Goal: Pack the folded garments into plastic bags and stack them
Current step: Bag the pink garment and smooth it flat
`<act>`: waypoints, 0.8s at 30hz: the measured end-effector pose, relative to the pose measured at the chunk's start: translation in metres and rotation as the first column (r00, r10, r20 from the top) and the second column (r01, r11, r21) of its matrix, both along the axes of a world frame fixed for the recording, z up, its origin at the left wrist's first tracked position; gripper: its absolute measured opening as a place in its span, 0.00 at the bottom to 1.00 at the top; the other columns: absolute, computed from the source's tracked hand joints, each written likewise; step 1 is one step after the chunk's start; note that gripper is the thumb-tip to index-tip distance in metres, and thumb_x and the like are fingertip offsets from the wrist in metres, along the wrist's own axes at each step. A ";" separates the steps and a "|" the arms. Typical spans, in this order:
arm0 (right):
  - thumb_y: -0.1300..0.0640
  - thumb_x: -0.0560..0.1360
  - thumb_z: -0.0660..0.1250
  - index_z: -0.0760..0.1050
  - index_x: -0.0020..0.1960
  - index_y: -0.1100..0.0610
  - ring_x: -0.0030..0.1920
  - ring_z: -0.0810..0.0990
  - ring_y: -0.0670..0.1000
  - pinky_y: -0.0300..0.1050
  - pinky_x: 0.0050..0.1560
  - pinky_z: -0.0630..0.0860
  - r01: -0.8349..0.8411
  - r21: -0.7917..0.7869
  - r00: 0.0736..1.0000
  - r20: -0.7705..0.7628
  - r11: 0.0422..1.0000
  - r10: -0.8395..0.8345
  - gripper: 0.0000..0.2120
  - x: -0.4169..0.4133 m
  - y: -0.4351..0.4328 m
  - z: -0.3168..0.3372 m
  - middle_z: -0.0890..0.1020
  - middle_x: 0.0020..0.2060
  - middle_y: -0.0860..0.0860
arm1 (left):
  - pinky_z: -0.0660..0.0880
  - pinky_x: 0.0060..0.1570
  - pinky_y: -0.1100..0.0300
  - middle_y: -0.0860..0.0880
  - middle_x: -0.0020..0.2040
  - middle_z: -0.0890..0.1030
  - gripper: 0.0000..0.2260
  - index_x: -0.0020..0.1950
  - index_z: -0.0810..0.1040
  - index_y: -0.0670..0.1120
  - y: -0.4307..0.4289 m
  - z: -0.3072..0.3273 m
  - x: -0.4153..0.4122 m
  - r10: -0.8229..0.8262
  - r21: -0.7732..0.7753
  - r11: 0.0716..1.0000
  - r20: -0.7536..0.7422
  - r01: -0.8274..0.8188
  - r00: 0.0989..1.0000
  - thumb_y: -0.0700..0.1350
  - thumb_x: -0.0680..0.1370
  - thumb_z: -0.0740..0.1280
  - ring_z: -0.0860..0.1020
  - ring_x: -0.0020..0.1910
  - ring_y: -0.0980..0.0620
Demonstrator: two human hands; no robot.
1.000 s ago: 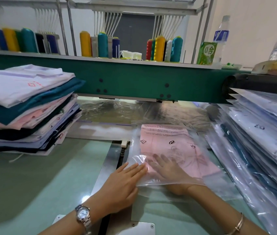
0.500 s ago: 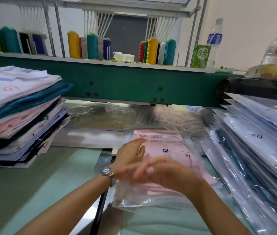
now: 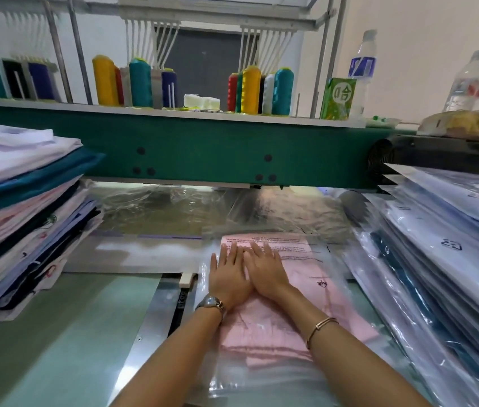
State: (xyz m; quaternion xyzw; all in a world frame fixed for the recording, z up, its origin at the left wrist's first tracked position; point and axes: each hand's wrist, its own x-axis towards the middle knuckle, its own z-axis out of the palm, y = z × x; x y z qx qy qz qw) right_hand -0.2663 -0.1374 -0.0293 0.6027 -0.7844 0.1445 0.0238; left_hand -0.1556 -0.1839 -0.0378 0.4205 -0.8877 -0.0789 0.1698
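Note:
A folded pink garment (image 3: 332, 306) lies inside a clear plastic bag (image 3: 261, 380) on the table in front of me. My left hand (image 3: 228, 279) and my right hand (image 3: 264, 268) lie flat side by side on the far part of the bag, fingers straight, pressing it down. A stack of unbagged folded garments (image 3: 18, 207) stands at the left. A slanting stack of bagged garments (image 3: 449, 259) rises at the right.
Loose clear plastic bags (image 3: 168, 210) lie under the green machine beam (image 3: 203, 154). Thread cones (image 3: 250, 89), a green carton (image 3: 337, 98) and water bottles (image 3: 361, 69) stand on the shelf above. A metal plate (image 3: 156, 315) is set into the green tabletop.
My hands rose off the bag's near edge, crossed above it, and now press flat on its far part. The camera moved closer and the bag lies smoother.

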 end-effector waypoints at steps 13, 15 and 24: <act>0.47 0.83 0.43 0.55 0.78 0.52 0.77 0.51 0.54 0.57 0.75 0.46 0.360 -0.053 0.931 0.083 0.931 -0.355 0.24 -0.065 0.044 -0.005 0.55 0.78 0.50 | 0.41 0.76 0.52 0.40 0.80 0.49 0.43 0.79 0.47 0.36 -0.007 -0.009 0.009 0.250 0.061 0.968 -0.107 -0.245 0.962 0.69 0.78 0.47 0.48 0.79 0.46; 0.47 0.83 0.43 0.52 0.79 0.54 0.78 0.49 0.55 0.57 0.76 0.45 0.407 -0.027 0.909 0.106 0.913 -0.402 0.26 -0.072 0.058 -0.008 0.53 0.78 0.52 | 0.42 0.76 0.51 0.38 0.80 0.50 0.44 0.79 0.48 0.35 -0.004 -0.008 0.008 0.270 0.067 0.962 -0.090 -0.264 0.959 0.70 0.78 0.48 0.48 0.79 0.44; 0.53 0.84 0.43 0.55 0.77 0.60 0.77 0.53 0.54 0.53 0.76 0.49 0.240 -0.040 0.961 0.152 0.970 -0.232 0.24 -0.018 0.088 0.015 0.57 0.77 0.56 | 0.41 0.77 0.46 0.40 0.79 0.39 0.34 0.79 0.38 0.38 0.036 0.023 0.021 0.018 -0.227 0.974 0.171 0.021 0.985 0.57 0.83 0.49 0.40 0.79 0.44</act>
